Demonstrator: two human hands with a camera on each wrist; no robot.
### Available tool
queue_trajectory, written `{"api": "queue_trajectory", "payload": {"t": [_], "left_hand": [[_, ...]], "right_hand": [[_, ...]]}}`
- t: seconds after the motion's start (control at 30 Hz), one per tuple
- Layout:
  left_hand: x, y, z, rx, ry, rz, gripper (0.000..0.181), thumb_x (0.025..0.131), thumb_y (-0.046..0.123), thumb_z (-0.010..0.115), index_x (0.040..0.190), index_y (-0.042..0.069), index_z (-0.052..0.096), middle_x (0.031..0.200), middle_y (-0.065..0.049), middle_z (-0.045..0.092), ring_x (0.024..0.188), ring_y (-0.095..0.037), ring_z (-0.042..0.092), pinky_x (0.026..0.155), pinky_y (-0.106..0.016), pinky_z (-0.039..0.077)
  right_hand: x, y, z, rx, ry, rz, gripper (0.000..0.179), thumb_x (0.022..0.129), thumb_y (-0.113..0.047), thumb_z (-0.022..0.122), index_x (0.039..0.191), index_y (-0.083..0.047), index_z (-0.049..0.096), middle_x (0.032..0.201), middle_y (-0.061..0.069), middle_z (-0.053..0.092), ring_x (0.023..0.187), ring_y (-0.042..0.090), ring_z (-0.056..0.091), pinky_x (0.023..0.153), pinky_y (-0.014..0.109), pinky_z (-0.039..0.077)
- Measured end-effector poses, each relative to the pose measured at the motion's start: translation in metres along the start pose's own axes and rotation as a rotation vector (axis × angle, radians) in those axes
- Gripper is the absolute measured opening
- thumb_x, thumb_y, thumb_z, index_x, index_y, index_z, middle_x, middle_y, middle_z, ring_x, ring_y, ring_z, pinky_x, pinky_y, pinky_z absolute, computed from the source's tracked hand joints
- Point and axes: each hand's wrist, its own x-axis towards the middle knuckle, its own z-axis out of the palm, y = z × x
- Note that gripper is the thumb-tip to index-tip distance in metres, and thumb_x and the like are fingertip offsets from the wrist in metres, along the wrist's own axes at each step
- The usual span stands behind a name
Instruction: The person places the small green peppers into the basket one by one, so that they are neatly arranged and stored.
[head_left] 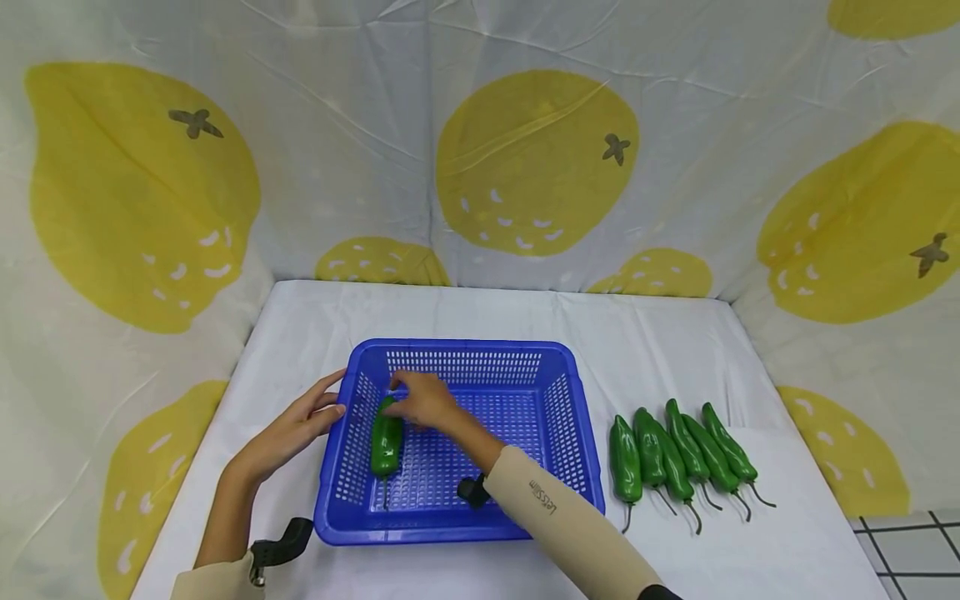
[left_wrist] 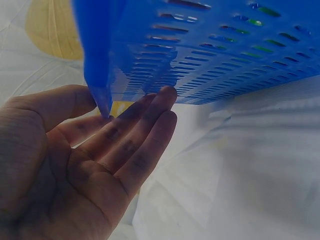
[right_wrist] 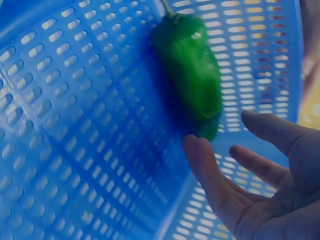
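Note:
A green pepper (head_left: 386,439) lies lengthwise inside a blue plastic basket (head_left: 459,537), along its left wall, with its stem toward the front. My right hand (head_left: 426,402) reaches into the basket over the pepper's far end. In the right wrist view, thumb and fingers are spread apart, with fingertips (right_wrist: 200,145) at the tip of the pepper and not curled round it. At the basket's left rim is my left hand (head_left: 303,421); its thumb and index finger touch the rim, while the other fingers (left_wrist: 145,150) extend loosely below it, outside the slotted wall.
Several green peppers (head_left: 675,458) lie in a row on the white-covered table (head_left: 465,310), right of the basket, stems toward the front. Lemon-patterned cloth (head_left: 352,167) hangs at the back and both sides. Dark wrist mounts (head_left: 281,543) show on the arms.

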Motion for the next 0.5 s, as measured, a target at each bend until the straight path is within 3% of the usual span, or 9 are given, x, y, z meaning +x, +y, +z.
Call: {"api": "queue_trajectory", "payload": {"t": [0.13,0.33,0.5], "left_hand": [[0.001,0.0,0.0,0.004,0.0,-0.007,0.061,0.095,0.03,0.047,0.147,0.024,0.014,0.136,-0.024,0.038,0.117,-0.04,0.047,0.093,-0.059,0.036],[0.001,0.001,-0.001,-0.001,0.006,-0.02,0.06,0.096,0.03,0.047,0.147,0.024,0.015,0.133,-0.022,0.041,0.114,-0.037,0.05,0.094,-0.058,0.036],[0.002,-0.001,-0.001,-0.009,0.001,-0.012,0.06,0.096,0.03,0.046,0.147,0.025,0.015,0.133,-0.022,0.042,0.114,-0.035,0.051,0.094,-0.057,0.037]], "right_hand": [[-0.012,-0.001,-0.022,0.044,-0.049,0.001,0.038,0.078,-0.018,0.072,0.112,-0.009,0.06,0.067,0.005,0.062,0.051,0.021,0.059,0.044,0.027,0.05],[-0.034,0.005,-0.07,0.073,-0.108,-0.035,0.033,0.079,-0.017,0.071,0.11,-0.013,0.06,0.078,0.003,0.065,0.058,0.015,0.061,0.054,0.032,0.054],[-0.061,0.024,-0.117,0.089,-0.09,-0.033,0.032,0.083,-0.018,0.067,0.113,-0.016,0.057,0.088,0.006,0.063,0.066,0.016,0.064,0.059,0.035,0.054]]}}
